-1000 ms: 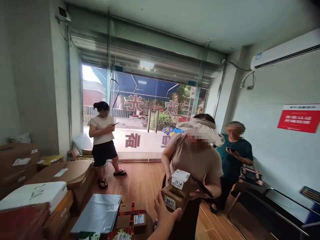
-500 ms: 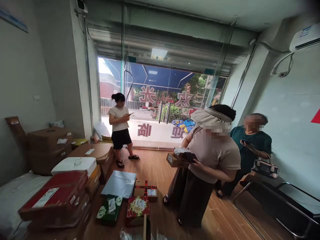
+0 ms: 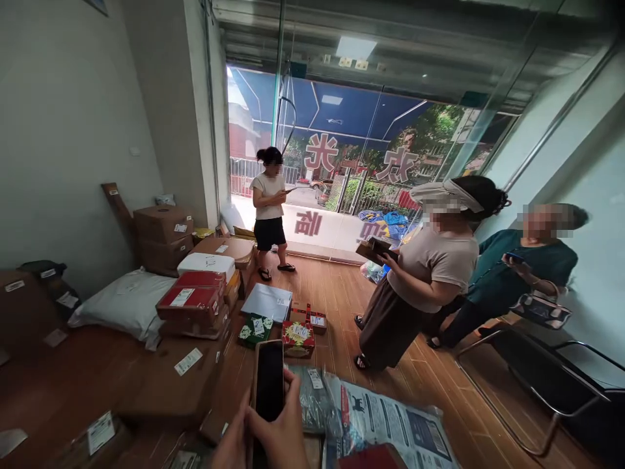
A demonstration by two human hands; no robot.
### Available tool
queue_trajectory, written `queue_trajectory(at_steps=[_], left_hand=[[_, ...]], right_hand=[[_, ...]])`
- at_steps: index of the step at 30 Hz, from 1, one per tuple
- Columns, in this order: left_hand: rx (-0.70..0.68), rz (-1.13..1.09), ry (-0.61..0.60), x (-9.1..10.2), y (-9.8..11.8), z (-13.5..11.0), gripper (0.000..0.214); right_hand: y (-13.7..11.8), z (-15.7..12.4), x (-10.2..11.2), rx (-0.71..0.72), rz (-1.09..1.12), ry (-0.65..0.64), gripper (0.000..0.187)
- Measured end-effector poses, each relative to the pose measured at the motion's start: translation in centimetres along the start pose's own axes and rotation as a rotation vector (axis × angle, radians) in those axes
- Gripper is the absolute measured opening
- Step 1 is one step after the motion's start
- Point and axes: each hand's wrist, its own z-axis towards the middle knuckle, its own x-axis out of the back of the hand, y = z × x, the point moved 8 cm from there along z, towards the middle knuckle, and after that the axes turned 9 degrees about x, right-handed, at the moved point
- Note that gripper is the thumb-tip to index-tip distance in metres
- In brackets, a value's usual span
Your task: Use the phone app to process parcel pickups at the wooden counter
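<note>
A smartphone [image 3: 269, 381] in a tan case stands upright at the bottom middle, its screen dark. My right hand [image 3: 287, 423] wraps its right side, thumb across the lower front and fingers along the edge. On the other side, my left hand [image 3: 232, 438] closes on the phone's lower left edge; most of its fingers are hidden. Just beyond the phone lie a green floral box [image 3: 254, 330] and a red floral box [image 3: 298, 339]. To the right of my hands is a clear-wrapped grey parcel [image 3: 312, 394], beside a large printed bag [image 3: 385, 417].
Cartons [image 3: 161, 384] and a red parcel [image 3: 190, 296] fill the left floor, with a white sack [image 3: 122, 303] near the wall. One person [image 3: 269, 208] stands by the glass front. Another person [image 3: 430, 267] holds small boxes, and a third [image 3: 532, 267] stands behind. A metal-framed bench [image 3: 527, 365] is at right.
My view has tilted down and turned left. Both hands and the whole phone have come into view; only its top edge showed before. The person with boxes has turned and holds them higher.
</note>
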Motion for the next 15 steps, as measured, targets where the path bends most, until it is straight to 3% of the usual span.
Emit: queue_trajectory(at_steps=[4, 7, 10, 13, 15], left_hand=[[-0.028, 0.007, 0.05, 1.3, 1.4, -2.9, 0.077], [-0.037, 0.041, 0.023, 1.3, 2.1, -4.2, 0.081], [-0.017, 0.033, -0.03, 1.2, 2.2, -4.7, 0.081], [0.006, -0.027, -0.071, 1.3, 1.9, -4.5, 0.084], [-0.011, -0.059, -0.08, 1.6, 1.8, -4.2, 0.091]], right_hand=[[-2.0, -1.6, -1.3, -0.022, 0.129, -0.15, 0.072], [-3.1, -2.1, -2.1, -0.152, 0.388, -0.235, 0.058], [-4.2, -2.3, -2.6, -0.264, 0.52, -0.31, 0.057], [-4.6, -2.0, -2.5, -0.291, 0.447, -0.285, 0.054], [-4.0, -1.8, -1.9, -0.357, 0.383, -0.154, 0.052]])
